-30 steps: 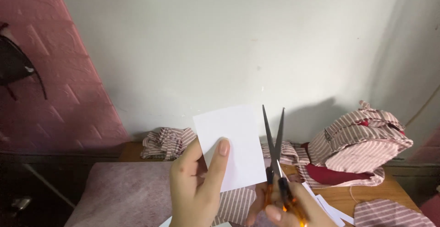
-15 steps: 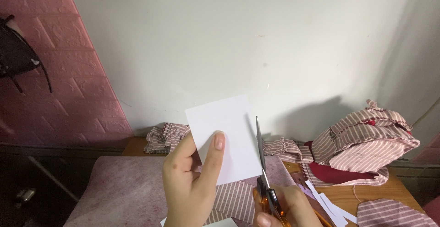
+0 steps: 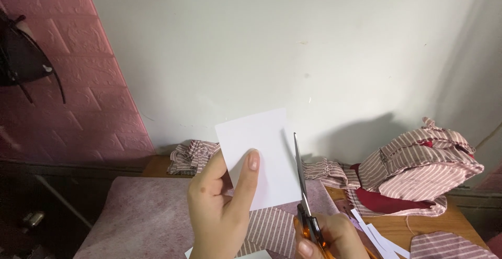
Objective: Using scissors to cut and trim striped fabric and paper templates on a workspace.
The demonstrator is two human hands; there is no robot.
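**Scissor blades running close to a pinched card**

Scissors (image 3: 306, 201) with orange handles stand nearly upright, blades drawn together along the right edge of a white paper card (image 3: 261, 157) that is held up in front of the pale wall, above the desk (image 3: 418, 227). The left hand (image 3: 222, 206) pinches the card from below, thumb pressed flat on its face and fingers behind. The right hand (image 3: 327, 235) is wrapped through the scissor handles at the bottom of the view, partly cut off by the frame.

The risks, as I judge them:

- The card is gripped only at its lower left, so the free upper part could bend away from the blades and the cut could wander or tear.
- The thumb sits not far from the blade line; a slip of the card sideways could bring skin toward the edge.
- White paper strips (image 3: 379, 235) already lie on the desk beside striped fabric pieces (image 3: 423, 167); a narrow offcut could drop among them and be lost.
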